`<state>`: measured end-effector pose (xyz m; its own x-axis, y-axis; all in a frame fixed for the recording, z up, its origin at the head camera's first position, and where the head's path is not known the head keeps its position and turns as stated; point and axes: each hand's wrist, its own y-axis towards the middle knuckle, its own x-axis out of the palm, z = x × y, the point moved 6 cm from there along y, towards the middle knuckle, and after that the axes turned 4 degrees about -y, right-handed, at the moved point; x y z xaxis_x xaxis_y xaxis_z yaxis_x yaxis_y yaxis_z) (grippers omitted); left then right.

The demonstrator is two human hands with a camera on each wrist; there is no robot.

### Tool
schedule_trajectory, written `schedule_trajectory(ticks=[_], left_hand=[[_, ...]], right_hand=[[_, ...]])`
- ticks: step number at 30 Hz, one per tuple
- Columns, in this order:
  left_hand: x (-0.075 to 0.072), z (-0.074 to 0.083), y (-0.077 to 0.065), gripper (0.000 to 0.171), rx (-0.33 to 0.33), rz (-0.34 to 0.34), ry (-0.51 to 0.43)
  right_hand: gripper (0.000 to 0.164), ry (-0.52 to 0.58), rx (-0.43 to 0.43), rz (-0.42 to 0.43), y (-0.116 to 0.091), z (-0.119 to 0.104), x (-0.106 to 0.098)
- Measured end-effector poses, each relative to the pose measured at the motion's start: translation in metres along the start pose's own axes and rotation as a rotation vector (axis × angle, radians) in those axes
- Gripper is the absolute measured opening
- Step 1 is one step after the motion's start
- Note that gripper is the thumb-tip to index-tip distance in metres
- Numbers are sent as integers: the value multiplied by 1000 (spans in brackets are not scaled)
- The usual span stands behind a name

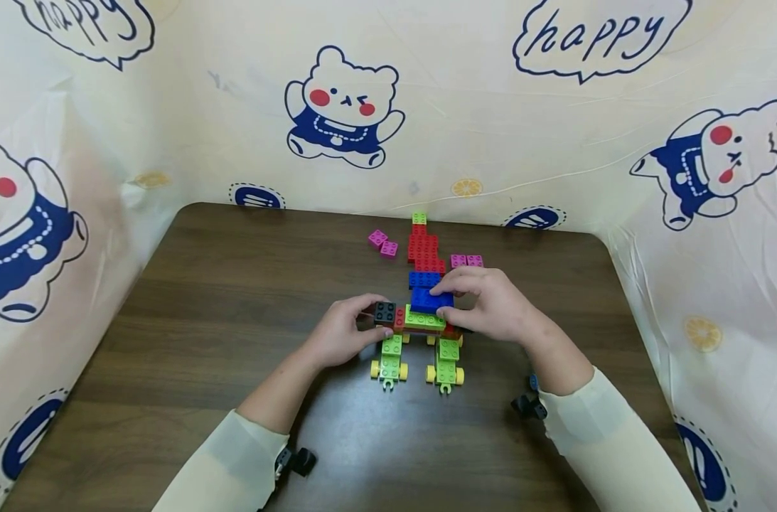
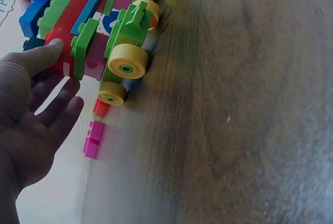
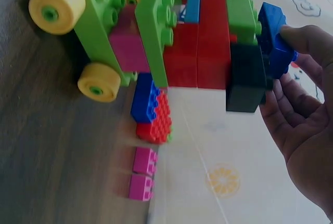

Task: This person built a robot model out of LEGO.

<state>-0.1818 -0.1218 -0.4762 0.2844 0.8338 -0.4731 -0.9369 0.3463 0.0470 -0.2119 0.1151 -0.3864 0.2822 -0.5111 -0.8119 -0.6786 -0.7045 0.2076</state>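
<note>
A vehicle of toy building blocks [image 1: 447,352] stands at mid-table on two green wheeled bases with yellow wheels [image 2: 127,61]. My left hand [image 1: 342,333] grips its left end, thumb on the red part and fingers behind, beside a black brick [image 1: 384,311]. Between thumb and fingers, my right hand [image 1: 493,302] pinches a blue brick [image 1: 423,300] over the green brick [image 1: 424,322] on top. From the right wrist view, the blue brick [image 3: 271,37] is tilted close to the green brick's studs; whether they touch I cannot tell. A second black brick [image 3: 247,76] sits at the right end.
Behind the vehicle lie another blue brick [image 1: 424,279] and a row of red bricks [image 1: 423,247] with a light green one [image 1: 419,218] at the far end. Pink bricks lie left [image 1: 383,243] and right [image 1: 466,261] of the row. A patterned sheet [image 1: 439,142] surrounds the wooden table [image 1: 202,320].
</note>
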Motion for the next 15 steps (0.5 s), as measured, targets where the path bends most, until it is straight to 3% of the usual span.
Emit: schedule_trajectory(ticks=[15], left_hand=[[0,-3,1,35,-9,0,-7]], right_hand=[[33,-41,-25,-60,-2,-9,8]])
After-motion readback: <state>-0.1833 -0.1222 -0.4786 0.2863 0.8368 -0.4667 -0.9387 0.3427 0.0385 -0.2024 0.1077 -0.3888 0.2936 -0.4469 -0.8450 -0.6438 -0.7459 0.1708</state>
